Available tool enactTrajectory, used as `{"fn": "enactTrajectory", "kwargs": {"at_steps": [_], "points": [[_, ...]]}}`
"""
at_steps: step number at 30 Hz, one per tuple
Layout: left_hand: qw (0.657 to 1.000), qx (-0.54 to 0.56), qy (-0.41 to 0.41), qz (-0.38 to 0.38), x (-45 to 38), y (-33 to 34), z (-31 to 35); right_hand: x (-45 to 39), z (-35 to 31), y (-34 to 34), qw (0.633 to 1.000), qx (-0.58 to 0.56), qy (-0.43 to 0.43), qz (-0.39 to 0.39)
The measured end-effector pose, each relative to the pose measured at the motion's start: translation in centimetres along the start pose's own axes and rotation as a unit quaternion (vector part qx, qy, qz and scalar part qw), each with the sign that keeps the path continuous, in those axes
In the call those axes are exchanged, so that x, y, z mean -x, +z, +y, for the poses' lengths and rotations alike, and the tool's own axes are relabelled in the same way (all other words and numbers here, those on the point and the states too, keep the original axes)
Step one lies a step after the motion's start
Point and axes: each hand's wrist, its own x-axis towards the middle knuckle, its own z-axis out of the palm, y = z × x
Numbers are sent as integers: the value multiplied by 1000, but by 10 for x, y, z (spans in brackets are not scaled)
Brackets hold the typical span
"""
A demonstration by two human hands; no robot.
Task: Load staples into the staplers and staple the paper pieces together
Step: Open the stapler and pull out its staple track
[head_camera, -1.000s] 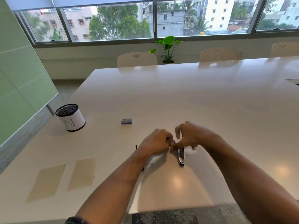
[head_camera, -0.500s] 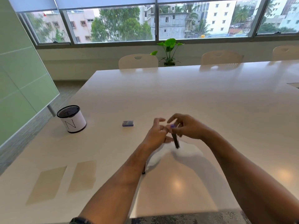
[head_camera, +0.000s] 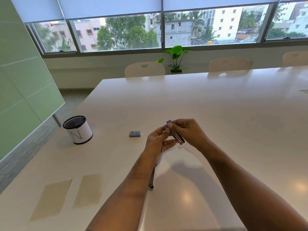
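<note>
Right hand (head_camera: 188,132) pinches slim purple-tipped stapler (head_camera: 175,133) clear of table (head_camera: 216,105), tilted for loading access. Left hand (head_camera: 157,142) half-curled, fingertips at stapler's purple end, likely working it open; grasp unclear. Staple box (head_camera: 135,134) lies near. Second stapler (head_camera: 152,178) under left forearm. Paper pieces (head_camera: 71,195) wait near-left.

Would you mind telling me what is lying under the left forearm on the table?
A slim metal stapler part pokes out beside the left forearm, lying on the table. Its upper end is covered by the arm.
</note>
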Motion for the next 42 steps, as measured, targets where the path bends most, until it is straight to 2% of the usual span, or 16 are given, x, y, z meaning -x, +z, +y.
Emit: {"fn": "enactTrajectory", "kwargs": {"at_steps": [3, 7, 13, 19, 24, 29, 32, 33, 35, 37, 39, 42], "points": [[1000, 9, 3, -4, -1, 1, 4, 0, -2, 6, 999, 36, -16, 13], [1000, 20, 23, 0, -4, 1, 10, 0, 5, 19, 991, 96, -81, 44], [998, 25, 49, -14, -7, 1, 13, -2, 7, 30, 994, -10, -82, 71], [999, 1, 45, -10, -12, -3, 13, -8, 9, 34, 989, -19, -94, 114], [997, -8, 73, 21, -17, 6, 13, -10, 21, 46, 967, -136, -106, 187], [995, -30, 84, 51, -24, 14, 14, -16, 25, 52, 942, -236, -98, 218], [992, 55, 57, 101, -27, 4, 11, -24, 11, 39, 879, -361, -74, 304], [990, 86, 48, 104, -27, 1, 9, -27, 8, 33, 874, -365, -71, 315], [989, 110, 38, 90, -28, -3, 8, -32, 9, 27, 891, -335, -56, 300], [986, 138, 42, 86, -31, -5, 11, -34, 17, 24, 896, -330, 0, 296], [983, 156, 49, 86, -35, -8, 17, -35, 25, 17, 873, -377, 74, 300], [989, 103, 59, 86, -41, -18, 22, -31, 29, 10, 824, -482, 169, 245]]}}
